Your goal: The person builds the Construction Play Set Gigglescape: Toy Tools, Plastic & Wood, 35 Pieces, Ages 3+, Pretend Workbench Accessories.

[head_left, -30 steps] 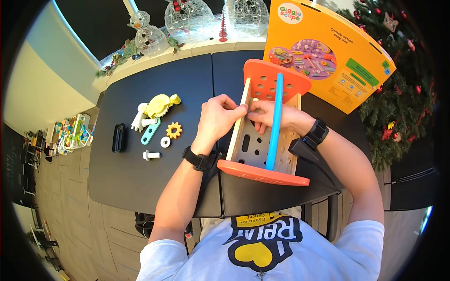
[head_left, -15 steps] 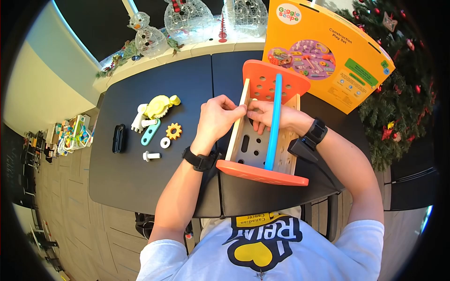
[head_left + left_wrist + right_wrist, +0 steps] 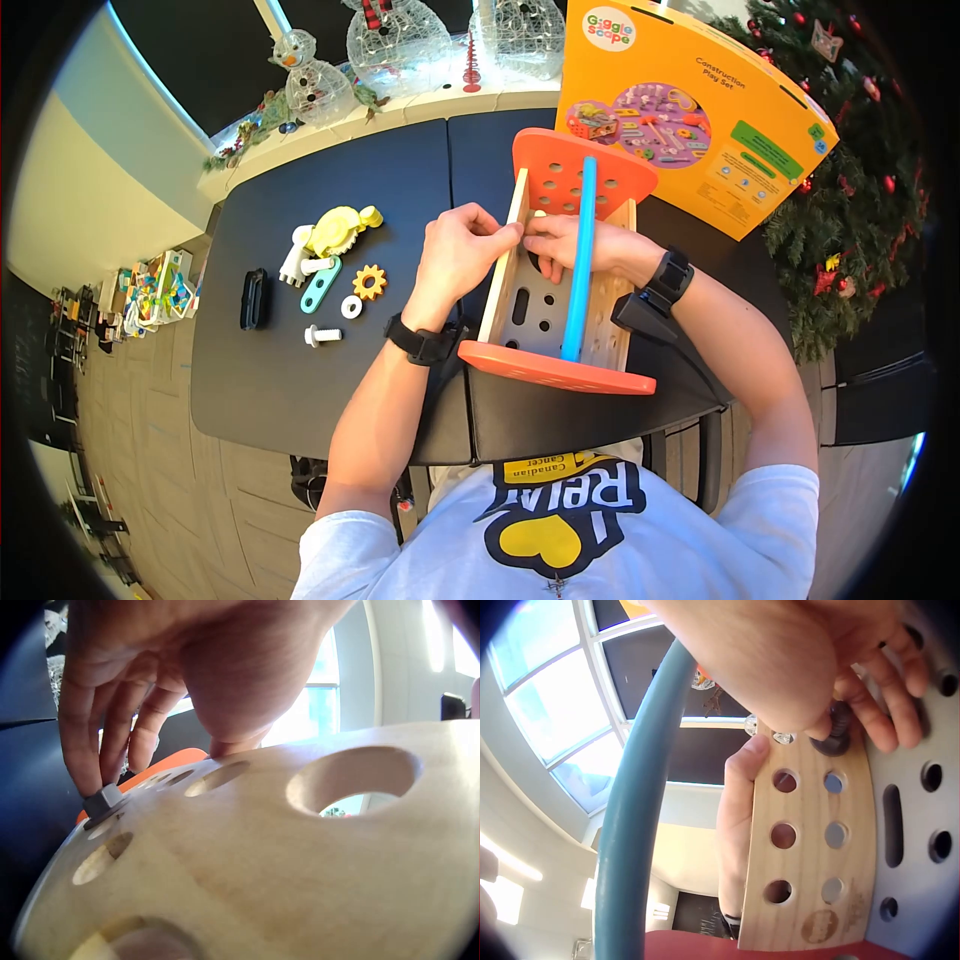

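Note:
A toolbox has red-orange end panels (image 3: 560, 370), wooden sides with holes (image 3: 810, 862) and a blue bar handle (image 3: 580, 270). The left hand (image 3: 460, 250) is at the left side's outer face. In the left wrist view, fingertips of the left hand (image 3: 180, 675) hold a grey bolt head (image 3: 103, 801) against the wood; the thumb is at the top edge. The right hand (image 3: 590, 245) reaches inside, under the handle. The right wrist view shows the right hand (image 3: 810, 667) gripping a dark round piece (image 3: 831, 739) at the inner face, partly hidden by the thumb.
Left on the black table (image 3: 400, 170) lie a yellow toy piece (image 3: 337, 232), a teal strip (image 3: 320, 285), an orange gear (image 3: 370, 282), a white ring (image 3: 351, 307), a white bolt (image 3: 322, 336) and a black case (image 3: 254, 298). An orange box (image 3: 690, 100) stands behind the toolbox.
The whole scene has shifted slightly leftward in the head view. Both hands keep their places at the toolbox side; the right fingers have changed position slightly.

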### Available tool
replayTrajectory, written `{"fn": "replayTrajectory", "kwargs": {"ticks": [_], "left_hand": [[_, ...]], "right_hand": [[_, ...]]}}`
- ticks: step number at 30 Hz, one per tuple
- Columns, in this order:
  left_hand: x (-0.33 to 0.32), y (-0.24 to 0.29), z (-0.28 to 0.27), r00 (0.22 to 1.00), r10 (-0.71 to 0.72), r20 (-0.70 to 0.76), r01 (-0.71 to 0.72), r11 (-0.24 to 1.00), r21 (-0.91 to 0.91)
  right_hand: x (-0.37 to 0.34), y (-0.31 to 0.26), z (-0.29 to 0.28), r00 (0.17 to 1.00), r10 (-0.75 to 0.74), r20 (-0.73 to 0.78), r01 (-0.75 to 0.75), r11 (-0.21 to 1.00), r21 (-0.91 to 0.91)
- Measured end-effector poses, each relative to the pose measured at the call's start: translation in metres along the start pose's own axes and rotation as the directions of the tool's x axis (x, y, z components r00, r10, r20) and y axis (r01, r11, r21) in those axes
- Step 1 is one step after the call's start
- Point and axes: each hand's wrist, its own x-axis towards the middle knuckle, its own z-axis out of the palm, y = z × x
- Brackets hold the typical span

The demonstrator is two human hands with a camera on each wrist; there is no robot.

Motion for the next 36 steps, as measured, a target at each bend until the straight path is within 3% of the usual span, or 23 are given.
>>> {"fn": "replayTrajectory", "kwargs": {"ticks": [4, 7, 8, 11, 12, 13, 14, 15, 17, 20, 23, 27, 28, 31, 33, 34, 36], "left_hand": [[0.003, -0.002, -0.009, 0.997, -0.006, 0.078, 0.006, 1.000, -0.007], [0.000, -0.001, -0.018, 0.993, 0.010, 0.119, -0.007, 1.000, -0.018], [-0.006, 0.005, -0.023, 0.993, 0.030, 0.112, -0.034, 0.999, 0.034], [-0.026, 0.014, -0.037, 0.986, 0.118, 0.118, -0.104, 0.988, -0.115], [-0.036, 0.019, -0.046, 0.965, 0.177, 0.193, -0.140, 0.972, -0.189], [-0.044, 0.021, -0.054, 0.912, 0.333, 0.240, -0.292, 0.937, -0.192], [-0.052, 0.020, -0.062, 0.832, 0.476, 0.285, -0.434, 0.879, -0.200], [-0.059, 0.021, -0.068, 0.727, 0.604, 0.328, -0.565, 0.797, -0.215], [-0.073, 0.028, -0.073, 0.595, 0.653, 0.468, -0.570, 0.754, -0.327], [-0.082, 0.026, -0.072, 0.620, 0.608, 0.495, -0.578, 0.781, -0.236], [-0.082, 0.024, -0.078, 0.657, 0.595, 0.462, -0.576, 0.792, -0.202], [-0.077, 0.013, -0.097, 0.775, 0.467, 0.426, -0.461, 0.879, -0.124], [-0.075, 0.008, -0.102, 0.824, 0.413, 0.387, -0.391, 0.910, -0.139], [-0.067, -0.011, -0.108, 0.928, 0.249, 0.279, -0.168, 0.944, -0.284], [-0.068, -0.014, -0.107, 0.980, 0.039, 0.194, 0.026, 0.947, -0.321], [-0.062, -0.025, -0.107, 0.980, -0.034, 0.194, 0.080, 0.968, -0.238], [-0.061, -0.022, -0.107, 0.922, -0.246, 0.299, 0.315, 0.925, -0.211]], "right_hand": [[-0.016, -0.013, -0.016, 0.994, -0.108, -0.034, 0.097, 0.966, -0.239], [-0.032, -0.008, -0.019, 0.927, -0.365, -0.087, 0.290, 0.844, -0.451], [-0.046, -0.015, -0.022, 0.939, -0.335, -0.084, 0.256, 0.838, -0.482], [-0.062, 0.004, -0.037, 0.828, -0.544, -0.138, 0.396, 0.742, -0.541], [-0.070, 0.000, -0.046, 0.816, -0.562, -0.137, 0.420, 0.738, -0.528], [-0.080, -0.007, -0.057, 0.803, -0.581, -0.133, 0.446, 0.734, -0.513], [-0.087, -0.010, -0.067, 0.816, -0.534, -0.223, 0.361, 0.771, -0.525], [-0.092, -0.011, -0.070, 0.728, -0.557, -0.401, 0.358, 0.806, -0.471], [-0.089, -0.002, -0.082, 0.520, -0.656, -0.548, 0.296, 0.740, -0.605], [-0.073, 0.020, -0.082, 0.421, -0.643, -0.639, 0.385, 0.765, -0.516], [-0.085, 0.026, -0.082, 0.652, -0.439, -0.618, 0.213, 0.889, -0.406], [-0.097, 0.032, -0.073, 0.633, -0.401, -0.662, 0.198, 0.911, -0.363], [-0.102, 0.030, -0.073, 0.663, -0.351, -0.661, 0.122, 0.922, -0.367], [-0.105, 0.043, -0.075, 0.704, -0.269, -0.657, 0.135, 0.959, -0.248], [-0.110, 0.042, -0.076, 0.815, -0.033, -0.579, 0.081, 0.995, 0.058], [-0.112, 0.041, -0.078, 0.858, 0.074, -0.509, 0.039, 0.977, 0.208], [-0.098, 0.052, -0.080, 0.922, 0.146, -0.358, -0.014, 0.938, 0.348]]}}
